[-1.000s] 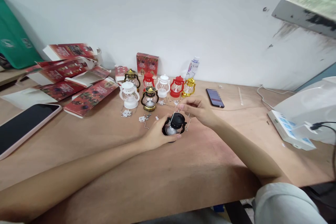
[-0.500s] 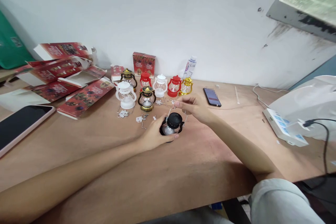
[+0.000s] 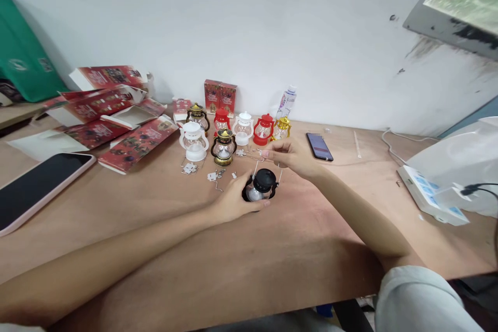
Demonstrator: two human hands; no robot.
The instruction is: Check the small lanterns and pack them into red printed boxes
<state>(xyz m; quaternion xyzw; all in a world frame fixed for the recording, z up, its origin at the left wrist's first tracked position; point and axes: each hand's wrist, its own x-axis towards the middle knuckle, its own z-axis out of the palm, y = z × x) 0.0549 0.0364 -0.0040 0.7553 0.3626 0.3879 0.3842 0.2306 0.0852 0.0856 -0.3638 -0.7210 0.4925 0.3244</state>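
Observation:
A small black lantern (image 3: 264, 181) with a clear globe stands on the table, tilted slightly, with my left hand (image 3: 237, 201) wrapped round its body. Above it, my right hand (image 3: 290, 158) pinches the top of a thin wire handle (image 3: 256, 167), whose two ends run down to the lantern's sides. Behind my hands stand more lanterns: a white one (image 3: 194, 142), a black-and-gold one (image 3: 224, 148), a red one (image 3: 263, 129) and several others. Loose wire pieces and small white parts (image 3: 212, 176) lie left of the black lantern.
Opened red boxes (image 3: 136, 145) are heaped at the left, near a large phone (image 3: 42, 187). Two upright red boxes (image 3: 220, 97) and a bottle (image 3: 287, 101) stand by the wall. A smaller phone (image 3: 319, 146) and a power strip (image 3: 431, 197) lie at the right.
The whole view has shifted, so the scene sits a little farther right. My hands keep the same hold on the lantern and the wire handle, which now stands more upright above it.

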